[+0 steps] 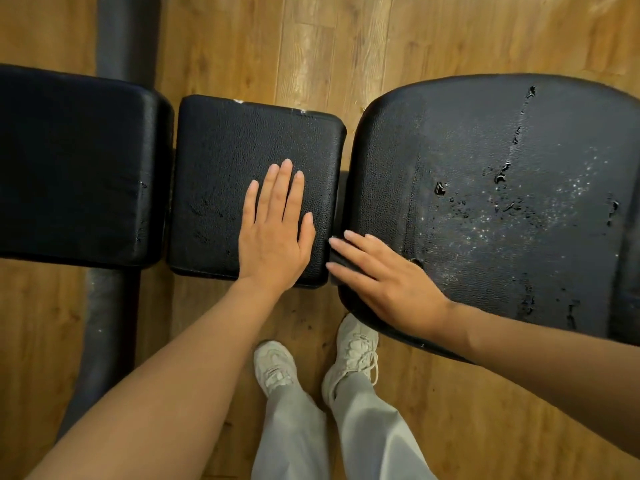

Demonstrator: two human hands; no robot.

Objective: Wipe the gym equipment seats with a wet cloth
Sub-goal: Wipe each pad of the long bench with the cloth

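Observation:
Three black padded gym seats lie in a row over a wood floor. My left hand (273,237) rests flat, fingers apart, on the small middle pad (221,168) and holds nothing. My right hand (391,282) presses down on the left edge of the large rounded seat (502,140). A dark cloth (335,263) peeks out under its fingertips, mostly hidden by the hand. Water droplets and wet streaks glisten on the large seat to the right of that hand.
A third black pad (69,161) sits at the left. A dark metal frame tube (121,32) runs under it from top to bottom. My two pale shoes (277,368) stand on the wood floor (346,46) just below the pads.

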